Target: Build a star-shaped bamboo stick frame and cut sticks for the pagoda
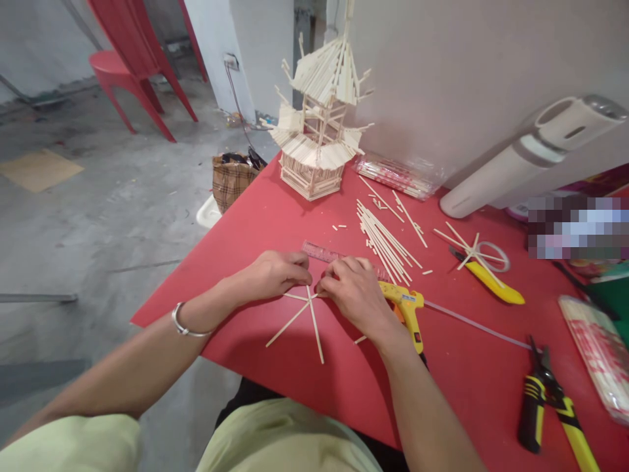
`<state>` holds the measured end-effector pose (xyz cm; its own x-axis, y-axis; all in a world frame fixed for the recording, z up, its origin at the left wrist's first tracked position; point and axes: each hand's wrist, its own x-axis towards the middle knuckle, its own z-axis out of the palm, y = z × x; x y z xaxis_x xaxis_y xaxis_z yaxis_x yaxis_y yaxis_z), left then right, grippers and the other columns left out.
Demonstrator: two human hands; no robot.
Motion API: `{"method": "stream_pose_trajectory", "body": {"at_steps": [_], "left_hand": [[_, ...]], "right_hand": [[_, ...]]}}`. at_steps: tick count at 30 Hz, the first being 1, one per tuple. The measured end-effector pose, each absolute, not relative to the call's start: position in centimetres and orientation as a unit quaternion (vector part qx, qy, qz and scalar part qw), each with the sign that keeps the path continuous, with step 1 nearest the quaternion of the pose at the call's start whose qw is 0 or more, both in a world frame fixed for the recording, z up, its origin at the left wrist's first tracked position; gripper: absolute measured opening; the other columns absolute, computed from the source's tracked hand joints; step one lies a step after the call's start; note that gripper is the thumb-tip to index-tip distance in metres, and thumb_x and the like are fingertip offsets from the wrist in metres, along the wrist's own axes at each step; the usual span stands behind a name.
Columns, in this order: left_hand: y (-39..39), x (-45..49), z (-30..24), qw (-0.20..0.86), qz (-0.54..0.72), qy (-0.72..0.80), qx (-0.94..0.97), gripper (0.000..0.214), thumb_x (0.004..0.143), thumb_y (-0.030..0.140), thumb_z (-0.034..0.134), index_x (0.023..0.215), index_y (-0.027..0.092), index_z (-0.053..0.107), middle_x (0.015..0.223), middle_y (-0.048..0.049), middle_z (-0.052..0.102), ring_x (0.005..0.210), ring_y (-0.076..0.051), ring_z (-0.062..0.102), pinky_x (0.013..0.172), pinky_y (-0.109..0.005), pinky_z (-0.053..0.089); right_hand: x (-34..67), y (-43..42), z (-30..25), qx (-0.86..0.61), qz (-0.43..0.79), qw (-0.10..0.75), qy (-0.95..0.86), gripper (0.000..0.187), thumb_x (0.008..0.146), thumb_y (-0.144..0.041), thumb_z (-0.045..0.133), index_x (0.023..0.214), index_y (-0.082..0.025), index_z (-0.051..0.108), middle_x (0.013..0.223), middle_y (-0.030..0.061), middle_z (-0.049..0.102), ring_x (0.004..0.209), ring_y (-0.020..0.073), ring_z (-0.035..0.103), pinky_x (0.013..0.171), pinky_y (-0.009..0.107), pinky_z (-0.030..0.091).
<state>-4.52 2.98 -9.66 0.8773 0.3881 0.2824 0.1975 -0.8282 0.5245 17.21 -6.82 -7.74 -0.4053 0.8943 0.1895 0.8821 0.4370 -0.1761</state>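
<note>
A star of thin wooden sticks (pixel 310 321), crossed at a common middle, lies on the red table (pixel 275 357) in front of me. My left hand (pixel 282 272) is closed, its fingertips pinching the far end of one stick. On the right side of the star, my right hand (pixel 356 292) has its fingers closed at another stick's end. A clear ruler (pixel 319 250) lies just beyond both hands. Beside my right hand rests a yellow glue gun (pixel 407 303), partly covered by that hand, with a glue stick trailing from its back.
A pagoda model of sticks (pixel 319 141) stands at the back corner. Loose sticks (pixel 386 239) lie right of centre. Further right are a second stick star (pixel 473 251), a yellow-handled cutter (pixel 496 283), pliers (pixel 545 387), packed sticks (pixel 592 351) and a white thermos (pixel 506 167).
</note>
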Motion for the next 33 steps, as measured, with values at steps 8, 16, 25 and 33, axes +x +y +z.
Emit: {"method": "stream_pose_trajectory", "body": {"at_steps": [8, 16, 25, 33], "left_hand": [[3.0, -4.55, -9.77, 0.246, 0.19, 0.153, 0.938, 0.033, 0.093, 0.009, 0.047, 0.089, 0.023, 0.077, 0.086, -0.0021, 0.066, 0.07, -0.008, 0.061, 0.067, -0.018, 0.042], [2.98, -4.51, -9.7, 0.243, 0.186, 0.158, 0.939, 0.032, 0.092, 0.007, 0.048, 0.088, 0.022, 0.076, 0.086, -0.0018, 0.066, 0.07, -0.008, 0.06, 0.067, -0.018, 0.042], [3.0, -4.56, -9.79, 0.237, 0.19, 0.156, 0.94, 0.031, 0.092, 0.008, 0.048, 0.086, 0.022, 0.076, 0.085, -0.0012, 0.065, 0.068, -0.008, 0.06, 0.066, -0.018, 0.042], [3.04, -4.67, -9.87, 0.228, 0.184, 0.16, 0.943, 0.032, 0.091, 0.008, 0.048, 0.09, 0.023, 0.077, 0.087, -0.0017, 0.066, 0.068, -0.008, 0.06, 0.066, -0.018, 0.042]], "right_hand": [[17.52, -6.98, -8.38, -0.526, 0.021, 0.13, -0.84, 0.014, 0.098, -0.028, 0.066, 0.087, -0.028, 0.074, 0.095, -0.0011, 0.067, 0.097, 0.0179, 0.052, 0.086, 0.036, 0.027], [17.35, -7.01, -8.34, -0.527, 0.027, 0.129, -0.84, 0.011, 0.097, -0.03, 0.067, 0.087, -0.026, 0.072, 0.101, -0.0008, 0.069, 0.1, 0.0182, 0.054, 0.089, 0.036, 0.027], [17.32, -6.96, -8.34, -0.525, 0.029, 0.129, -0.841, 0.008, 0.095, -0.031, 0.07, 0.088, -0.027, 0.072, 0.099, -0.0006, 0.069, 0.099, 0.0184, 0.053, 0.086, 0.036, 0.027], [17.37, -7.0, -8.38, -0.526, 0.03, 0.13, -0.84, 0.012, 0.097, -0.028, 0.067, 0.087, -0.029, 0.074, 0.098, -0.001, 0.067, 0.098, 0.0182, 0.053, 0.087, 0.036, 0.027]]}}
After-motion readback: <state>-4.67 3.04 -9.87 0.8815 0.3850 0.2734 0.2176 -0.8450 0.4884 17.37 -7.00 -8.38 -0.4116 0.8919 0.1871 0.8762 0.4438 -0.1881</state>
